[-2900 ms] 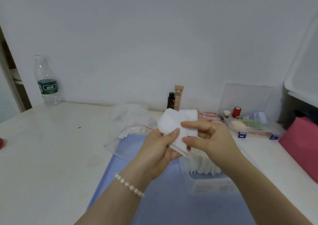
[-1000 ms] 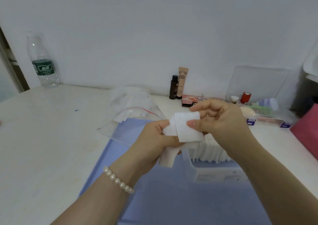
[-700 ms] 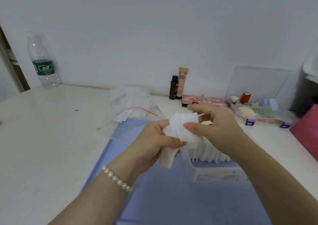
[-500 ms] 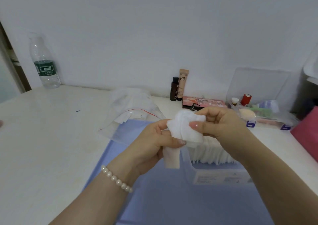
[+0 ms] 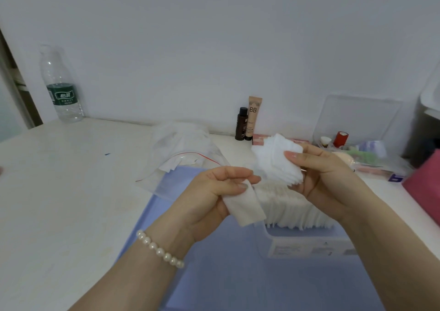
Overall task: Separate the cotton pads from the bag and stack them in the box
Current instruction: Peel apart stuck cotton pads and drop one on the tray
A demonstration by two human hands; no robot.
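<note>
Cotton pads: fanned wad now gripping in right hand, single pad pinching in left hand; hands parting since moment ago, pad separating, heading for box.

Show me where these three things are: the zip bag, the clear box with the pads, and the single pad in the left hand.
zip bag point(image 5: 181, 165), head view, on its clear plastic near the red zip line.
clear box point(image 5: 307, 246), head view, on its front wall.
single pad point(image 5: 247, 206), head view, on its flat middle below the left hand's fingers.

White cotton pads upright in clear box
</note>
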